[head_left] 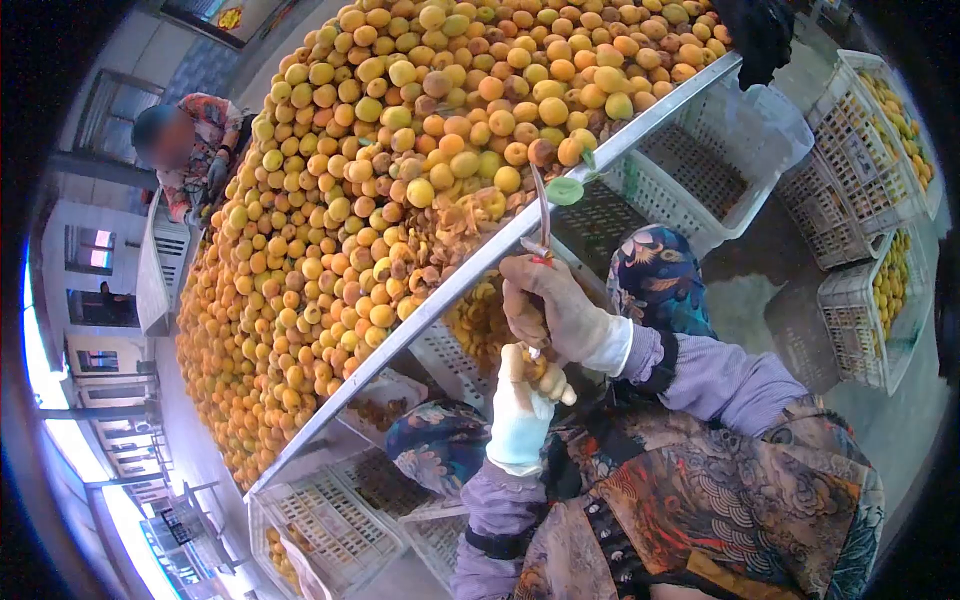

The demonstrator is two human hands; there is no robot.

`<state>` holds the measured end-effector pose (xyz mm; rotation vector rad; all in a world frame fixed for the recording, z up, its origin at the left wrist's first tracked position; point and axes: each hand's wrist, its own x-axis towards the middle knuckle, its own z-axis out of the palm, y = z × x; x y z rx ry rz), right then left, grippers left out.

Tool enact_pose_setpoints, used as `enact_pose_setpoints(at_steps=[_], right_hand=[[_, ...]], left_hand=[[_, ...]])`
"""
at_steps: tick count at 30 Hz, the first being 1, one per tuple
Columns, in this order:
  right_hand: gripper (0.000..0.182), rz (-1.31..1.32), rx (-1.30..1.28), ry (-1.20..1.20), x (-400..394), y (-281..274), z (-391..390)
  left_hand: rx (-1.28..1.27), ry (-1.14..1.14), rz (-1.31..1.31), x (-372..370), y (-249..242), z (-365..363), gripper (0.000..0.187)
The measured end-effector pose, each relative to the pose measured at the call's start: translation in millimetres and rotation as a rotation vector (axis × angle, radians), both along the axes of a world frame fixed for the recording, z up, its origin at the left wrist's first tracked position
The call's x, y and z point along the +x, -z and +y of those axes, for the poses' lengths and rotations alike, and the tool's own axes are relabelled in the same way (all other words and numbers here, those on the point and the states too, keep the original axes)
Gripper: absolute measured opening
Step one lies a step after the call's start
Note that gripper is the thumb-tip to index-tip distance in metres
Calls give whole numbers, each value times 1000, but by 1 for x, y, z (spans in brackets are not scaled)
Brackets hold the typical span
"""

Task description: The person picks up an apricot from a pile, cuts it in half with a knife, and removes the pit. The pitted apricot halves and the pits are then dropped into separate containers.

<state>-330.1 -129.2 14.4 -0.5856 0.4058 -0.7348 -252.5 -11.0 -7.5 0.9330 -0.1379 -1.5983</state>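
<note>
My right hand [565,308], in a stained light glove, is closed around a metal tool with a slender curved blade [543,205] and a bit of red near the grip. The blade points up over the table's metal edge [420,318]. Just below, my left hand [522,405], in a white glove, pinches a brownish-orange apricot [541,373], partly hidden by the fingers. Both hands are close together in front of my lap. Beyond the edge lies a big heap of apricots [330,250], with a clump of torn, soft flesh [465,222] near the rim.
White plastic crates [325,525] stand under the table edge. At right are stacked crates of fruit [850,160] and a pale tub [760,130]. A green leaf [565,191] is at the edge. Another person [200,150] works across the heap, beside a white crate [163,265].
</note>
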Motion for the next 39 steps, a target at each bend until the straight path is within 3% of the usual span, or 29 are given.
enact_pose_setpoints(at_steps=[5,10,11,13,16,18,20,25,26,27,28,30,31,33,34,38,39], right_hand=[[41,-53,58,-21,-2,-1,2],[35,-281,226,-168,-3,16,-3],[35,-281,228,-167,-4,14,0],[31,62,-18,-30,-5,4,8],[27,-9,-30,-78,-7,2,11],[28,26,10,-63,-5,6,5],[33,-203,226,-73,-5,25,4],[36,-241,582,-186,-6,37,-1],[32,-146,780,-145,-7,27,-3],[28,-202,648,-125,-9,24,2],[24,-151,749,-79,-7,11,3],[26,-309,430,-180,-3,11,0],[26,-318,419,-184,2,8,-1],[30,-42,316,-101,12,0,-1],[34,-27,311,-108,15,-3,-2],[33,-84,407,-55,28,-7,-8],[33,-116,417,-47,29,-10,-11]], left_hand=[[-45,66,-87,-4,-7,2,38],[-61,106,-222,-5,1,4,41],[-60,107,-222,-6,1,3,41],[12,76,-40,-7,0,0,41],[55,34,26,-7,0,0,41],[7,50,-79,-8,2,-1,40],[-10,63,-251,-9,1,1,40],[-111,66,-326,-14,6,7,25],[-77,110,-493,-13,1,6,25],[-131,113,-642,-15,-4,5,25],[-194,111,-800,-14,-9,3,25],[-235,19,-385,-12,-5,5,21],[-238,38,-390,-8,-5,5,20],[-160,-42,-326,-4,-6,-4,20],[-67,-120,-248,-3,-8,-6,21],[-194,-133,-396,6,-8,-3,20],[-75,-170,-134,13,-15,-6,22]])
